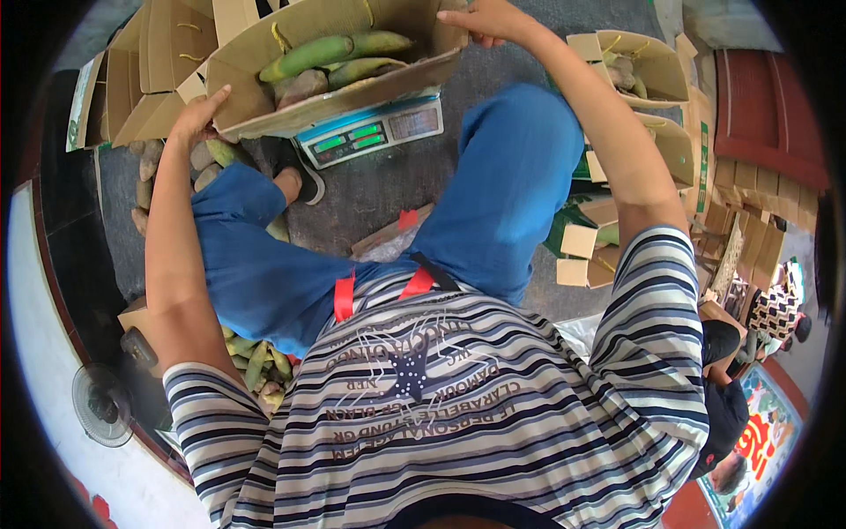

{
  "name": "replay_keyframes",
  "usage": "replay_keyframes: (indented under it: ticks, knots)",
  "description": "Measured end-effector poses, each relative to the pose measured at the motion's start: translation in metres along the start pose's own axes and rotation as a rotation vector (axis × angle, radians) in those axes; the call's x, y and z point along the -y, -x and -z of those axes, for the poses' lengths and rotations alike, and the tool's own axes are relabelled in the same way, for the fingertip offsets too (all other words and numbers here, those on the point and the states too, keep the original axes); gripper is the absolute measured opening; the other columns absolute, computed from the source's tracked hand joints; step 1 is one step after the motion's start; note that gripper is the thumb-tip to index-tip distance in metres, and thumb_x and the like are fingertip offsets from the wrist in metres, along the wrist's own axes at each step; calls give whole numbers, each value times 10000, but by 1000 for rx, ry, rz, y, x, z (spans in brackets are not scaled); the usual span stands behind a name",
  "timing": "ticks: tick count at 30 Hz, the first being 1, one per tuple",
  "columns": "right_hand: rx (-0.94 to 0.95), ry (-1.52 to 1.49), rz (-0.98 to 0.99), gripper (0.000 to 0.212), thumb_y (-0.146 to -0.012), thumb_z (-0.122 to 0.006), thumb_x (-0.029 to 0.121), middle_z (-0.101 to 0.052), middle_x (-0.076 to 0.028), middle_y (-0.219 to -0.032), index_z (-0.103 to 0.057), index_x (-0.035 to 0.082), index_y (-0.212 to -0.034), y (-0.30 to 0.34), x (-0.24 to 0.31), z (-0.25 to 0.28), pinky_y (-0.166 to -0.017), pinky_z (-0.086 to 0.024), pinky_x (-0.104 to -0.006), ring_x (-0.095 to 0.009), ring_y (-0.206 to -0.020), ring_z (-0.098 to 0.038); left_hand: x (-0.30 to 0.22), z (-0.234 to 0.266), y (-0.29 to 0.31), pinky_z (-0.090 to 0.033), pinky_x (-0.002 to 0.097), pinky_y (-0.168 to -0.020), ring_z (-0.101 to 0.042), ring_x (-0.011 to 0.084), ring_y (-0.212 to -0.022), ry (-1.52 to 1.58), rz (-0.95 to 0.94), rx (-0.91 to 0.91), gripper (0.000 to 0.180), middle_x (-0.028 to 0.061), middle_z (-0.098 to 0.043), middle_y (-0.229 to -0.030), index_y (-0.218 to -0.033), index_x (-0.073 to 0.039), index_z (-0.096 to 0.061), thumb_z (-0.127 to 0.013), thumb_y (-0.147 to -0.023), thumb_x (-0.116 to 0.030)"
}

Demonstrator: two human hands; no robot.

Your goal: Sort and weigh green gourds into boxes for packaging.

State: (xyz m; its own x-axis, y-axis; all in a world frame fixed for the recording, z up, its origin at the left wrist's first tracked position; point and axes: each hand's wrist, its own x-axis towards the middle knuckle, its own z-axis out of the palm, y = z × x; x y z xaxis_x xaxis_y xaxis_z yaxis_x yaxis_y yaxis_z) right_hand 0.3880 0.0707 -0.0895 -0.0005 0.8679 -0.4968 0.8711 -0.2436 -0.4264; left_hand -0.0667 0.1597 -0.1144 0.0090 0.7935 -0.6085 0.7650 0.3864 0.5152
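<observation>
An open cardboard box (352,104) sits at the top of the view, on or just above a digital scale (371,133) with lit green displays. Inside it lie long green vegetables (308,56) and brown, rough tubers (302,87). My left hand (199,115) is closed on the box's near left corner. At the right end, my right hand (487,21) grips the upper edge, thumb on the rim and fingers curled below. Where the box meets the weighing plate is hidden by its near wall.
More open boxes (665,70) stand along the right, some holding vegetables. Other cartons (167,53) stand at the upper left, with loose tubers (145,167) on the floor. Green vegetables (256,361) lie by my left side, near a fan (101,406). Other people (727,414) are at the far right.
</observation>
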Motion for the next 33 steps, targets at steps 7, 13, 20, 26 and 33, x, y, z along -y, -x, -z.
replay_keyframes:
  ticks: [7, 13, 20, 26, 33]
  knots:
    - [-12, -187, -9, 412, -737, -556, 413, -522, -76, -520, -595, 14, -641, -17, -10, -8, -384, -398, -304, -156, -441, -498, -10, -1, -12, -339, 280, -440, -386, 103, -492, -189, 13, 74, 459, 0, -506, -652, -892, -58, -581, -508, -835, -508]
    - [-11, -120, 20, 390, -749, -524, 387, -599, -106, -627, -619, 14, -690, -23, -5, -7, -570, -466, -354, -229, -574, -582, -11, 12, -15, -385, 286, -452, -499, 151, -576, -287, 0, 146, 473, 70, -546, -756, -898, 19, -574, -516, -840, -447]
    - [-210, 19, 64, 394, -769, -504, 411, -656, -145, -869, -676, 74, -879, -35, -36, 10, -768, -477, -406, -303, -845, -624, -52, -3, 14, -394, 267, -447, -538, 174, -620, -284, -25, 156, 510, 73, -573, -753, -1012, 33, -526, -556, -827, -441]
    - [-520, 175, 43, 432, -792, -512, 430, -633, -185, -701, -665, 29, -744, -59, -127, 81, -637, -503, -386, -317, -668, -632, -143, -80, 58, -348, 250, -418, -488, 93, -517, 112, -68, 266, 306, 15, -568, -647, -847, -36, -598, -545, -870, -336]
    - [-740, 224, -106, 295, -749, -577, 388, -656, -129, -734, -690, 116, -729, -32, -178, 207, -658, -497, -382, -290, -712, -642, -206, -217, -15, -396, 258, -452, -535, 125, -551, 449, -237, 343, 314, 34, -608, -710, -874, -38, -608, -532, -878, -342]
